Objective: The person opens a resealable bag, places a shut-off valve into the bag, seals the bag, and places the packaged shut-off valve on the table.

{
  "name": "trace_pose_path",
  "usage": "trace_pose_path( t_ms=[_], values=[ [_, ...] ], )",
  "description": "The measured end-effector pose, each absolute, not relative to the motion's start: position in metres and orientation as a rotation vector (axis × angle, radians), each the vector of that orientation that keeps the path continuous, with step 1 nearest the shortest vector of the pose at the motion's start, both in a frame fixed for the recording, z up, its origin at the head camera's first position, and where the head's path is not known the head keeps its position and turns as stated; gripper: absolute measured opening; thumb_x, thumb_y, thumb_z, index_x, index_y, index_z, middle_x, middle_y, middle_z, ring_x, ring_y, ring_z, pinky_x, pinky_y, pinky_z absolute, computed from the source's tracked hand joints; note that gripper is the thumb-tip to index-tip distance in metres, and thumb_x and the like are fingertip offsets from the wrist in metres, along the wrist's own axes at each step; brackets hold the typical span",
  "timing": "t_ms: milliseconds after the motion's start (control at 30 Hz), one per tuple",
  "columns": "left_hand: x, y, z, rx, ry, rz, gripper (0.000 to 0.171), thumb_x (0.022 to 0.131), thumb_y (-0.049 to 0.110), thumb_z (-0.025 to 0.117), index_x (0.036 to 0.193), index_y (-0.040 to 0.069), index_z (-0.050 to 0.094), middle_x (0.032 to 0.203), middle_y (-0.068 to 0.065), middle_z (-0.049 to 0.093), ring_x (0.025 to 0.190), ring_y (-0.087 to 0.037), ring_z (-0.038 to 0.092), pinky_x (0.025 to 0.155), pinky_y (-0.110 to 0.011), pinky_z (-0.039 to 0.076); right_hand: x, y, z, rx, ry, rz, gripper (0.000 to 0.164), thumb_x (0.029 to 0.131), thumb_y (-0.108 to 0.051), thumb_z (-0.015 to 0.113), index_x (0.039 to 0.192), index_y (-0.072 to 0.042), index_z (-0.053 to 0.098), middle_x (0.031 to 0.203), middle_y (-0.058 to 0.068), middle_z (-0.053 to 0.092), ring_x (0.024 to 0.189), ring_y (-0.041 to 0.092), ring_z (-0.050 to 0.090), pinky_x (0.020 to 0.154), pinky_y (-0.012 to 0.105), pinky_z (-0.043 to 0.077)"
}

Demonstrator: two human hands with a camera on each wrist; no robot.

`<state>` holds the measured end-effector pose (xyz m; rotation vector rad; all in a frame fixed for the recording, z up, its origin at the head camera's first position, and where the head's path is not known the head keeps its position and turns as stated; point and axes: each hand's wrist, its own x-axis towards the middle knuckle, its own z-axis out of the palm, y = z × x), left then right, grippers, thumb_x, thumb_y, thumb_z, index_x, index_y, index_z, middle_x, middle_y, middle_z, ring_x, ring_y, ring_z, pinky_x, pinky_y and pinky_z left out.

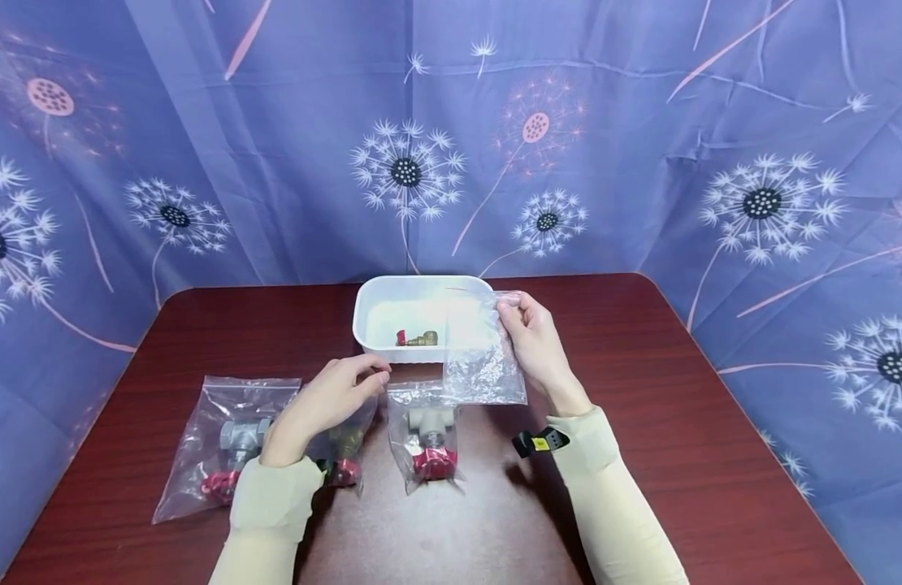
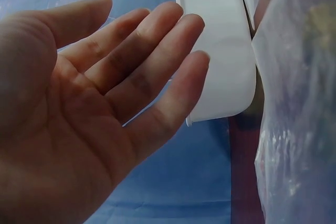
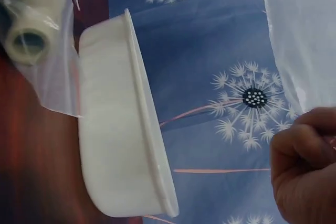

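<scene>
My right hand [image 1: 535,341] pinches an upper corner of a clear zip bag [image 1: 483,370] that hangs down, looking flat, in front of the white plastic tub's right part. In the right wrist view that bag [image 3: 304,35] is a pale sheet beside the curled fingers. Nothing is in my left hand [image 1: 330,400], its fingers loosely bent above the bags at left; the left wrist view shows a bare palm [image 2: 79,114]. Inside the tub [image 1: 360,321] lies a small brass valve [image 1: 425,338] with a red handle. A bagged grey valve [image 1: 431,426] with a red handwheel lies between my hands.
Further left, a larger bag [image 1: 195,455] holds a grey metal valve [image 1: 240,436] with a red handle. Another bagged valve [image 1: 344,471] is partly hidden by my left wrist. The dark red table [image 1: 685,455] meets a blue dandelion-print cloth [image 1: 275,162] at the back and sides.
</scene>
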<state>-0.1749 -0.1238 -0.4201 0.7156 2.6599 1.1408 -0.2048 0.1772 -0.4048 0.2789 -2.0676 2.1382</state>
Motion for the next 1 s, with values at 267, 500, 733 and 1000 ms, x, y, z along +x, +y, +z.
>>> trace_pose_path(
  t_ms=[267,500,733,1000],
  values=[
    [-0.175,-0.125,-0.421,0.677,2.669,1.16,0.021,0.102,0.022,0.054,0.116,0.012,0.065,0.101,-0.009,0.07,0.087,-0.015,0.066,0.073,-0.038,0.049,-0.204,0.176,-0.406,0.366,-2.22,1.96,0.019,0.1,-0.009,0.057,0.1,0.009,0.06,0.061,-0.001,0.047,0.05,0.005,0.044,0.045,0.019,0.037],
    [-0.178,-0.117,-0.414,0.718,2.78,1.319,0.02,0.101,0.016,0.055,0.114,0.009,0.068,0.094,-0.005,0.069,0.078,-0.015,0.066,0.067,-0.034,0.049,-0.194,0.165,-0.402,0.592,-2.361,1.894,0.013,0.098,-0.003,0.056,0.099,0.007,0.063,0.058,-0.004,0.042,0.051,0.006,0.041,0.047,0.021,0.035],
    [-0.191,-0.096,-0.393,0.845,2.865,1.316,0.018,0.1,0.016,0.056,0.112,0.009,0.068,0.105,-0.004,0.07,0.085,-0.016,0.064,0.075,-0.037,0.051,-0.185,0.158,-0.39,0.672,-2.45,1.848,0.013,0.098,-0.001,0.056,0.1,0.008,0.064,0.06,-0.005,0.043,0.051,0.006,0.039,0.049,0.021,0.034],
    [-0.219,-0.075,-0.379,1.078,2.719,1.314,0.005,0.094,0.016,0.068,0.093,0.013,0.072,0.089,0.006,0.066,0.082,-0.011,0.057,0.078,-0.034,0.048,-0.182,0.159,-0.392,0.709,-2.473,1.827,0.013,0.099,-0.003,0.055,0.103,0.005,0.064,0.061,-0.002,0.044,0.051,0.008,0.038,0.049,0.022,0.032]
  ],
)
